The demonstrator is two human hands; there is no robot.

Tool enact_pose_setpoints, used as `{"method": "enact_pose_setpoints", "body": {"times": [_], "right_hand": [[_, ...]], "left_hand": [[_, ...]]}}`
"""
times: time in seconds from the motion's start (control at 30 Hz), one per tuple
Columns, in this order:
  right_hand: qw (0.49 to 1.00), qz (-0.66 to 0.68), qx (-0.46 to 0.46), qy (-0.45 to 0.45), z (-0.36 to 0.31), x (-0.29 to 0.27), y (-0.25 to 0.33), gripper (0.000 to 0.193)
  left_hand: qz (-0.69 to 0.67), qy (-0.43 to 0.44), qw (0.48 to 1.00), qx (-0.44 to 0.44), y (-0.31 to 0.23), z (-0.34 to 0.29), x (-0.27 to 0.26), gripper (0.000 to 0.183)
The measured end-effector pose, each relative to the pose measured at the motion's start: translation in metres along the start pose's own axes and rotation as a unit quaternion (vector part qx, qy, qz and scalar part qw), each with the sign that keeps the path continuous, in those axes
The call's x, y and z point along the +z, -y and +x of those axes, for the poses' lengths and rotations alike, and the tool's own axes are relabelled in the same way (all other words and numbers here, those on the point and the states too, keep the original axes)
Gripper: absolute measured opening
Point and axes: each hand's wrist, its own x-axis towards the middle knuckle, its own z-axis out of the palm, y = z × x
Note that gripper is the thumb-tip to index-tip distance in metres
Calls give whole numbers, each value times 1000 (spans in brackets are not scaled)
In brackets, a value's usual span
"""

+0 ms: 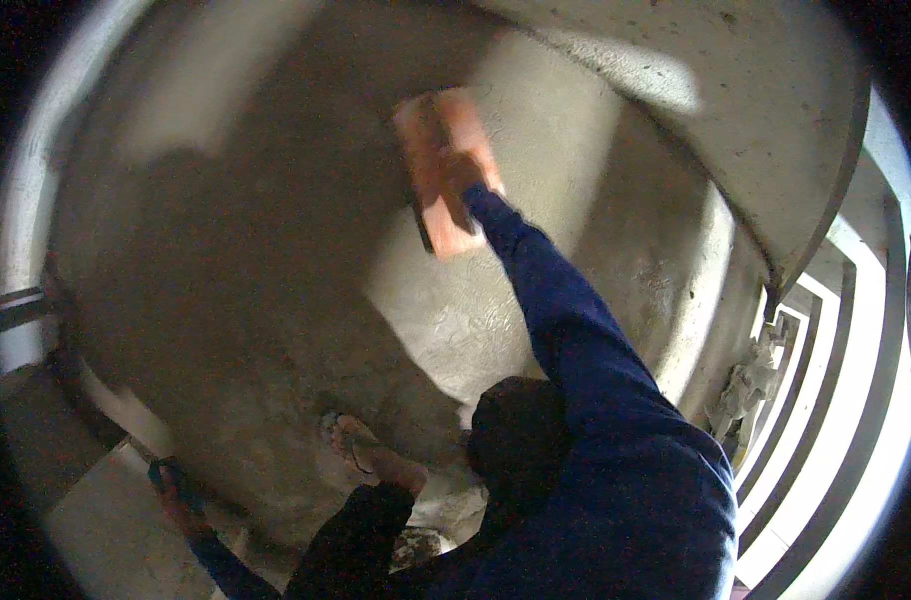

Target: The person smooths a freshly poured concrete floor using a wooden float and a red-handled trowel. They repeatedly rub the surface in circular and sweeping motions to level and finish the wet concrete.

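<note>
My right hand (465,172) reaches far forward, in a dark blue sleeve, closed on top of a large orange rectangular float (452,226). The float lies on the grey wet cement floor (456,320) and is smeared by motion. Low at the left, my left hand (181,505) is near a pale slab's edge, its fingers around a small dark thing whose kind I cannot make out. My foot in a sandal (351,440) stands on the cement between the two hands.
A pale wall (756,110) bounds the floor at the upper right. White railing bars (826,370) with bright light behind them stand at the right, beside a crumpled grey bag (748,385). A pale slab (106,510) lies at the lower left.
</note>
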Motion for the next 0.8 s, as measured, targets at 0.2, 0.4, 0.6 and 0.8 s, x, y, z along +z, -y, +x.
{"method": "enact_pose_setpoints", "body": {"times": [0.2, 0.4, 0.6, 0.8], "right_hand": [[968, 202, 12, 149, -134, -91, -36, 36], [936, 239, 259, 2, -47, -131, -118, 46], [987, -36, 136, 81, -9, -139, -81, 45], [985, -6, 145, 99, -130, -179, -70, 38]], "left_hand": [[7, -60, 998, -36, 67, -4, -65, 56], [-20, -79, 992, -92, 151, -12, -165, 57], [87, -59, 991, -88, 142, -5, -151, 54], [26, -35, 998, -39, 116, 13, -130, 51]]}}
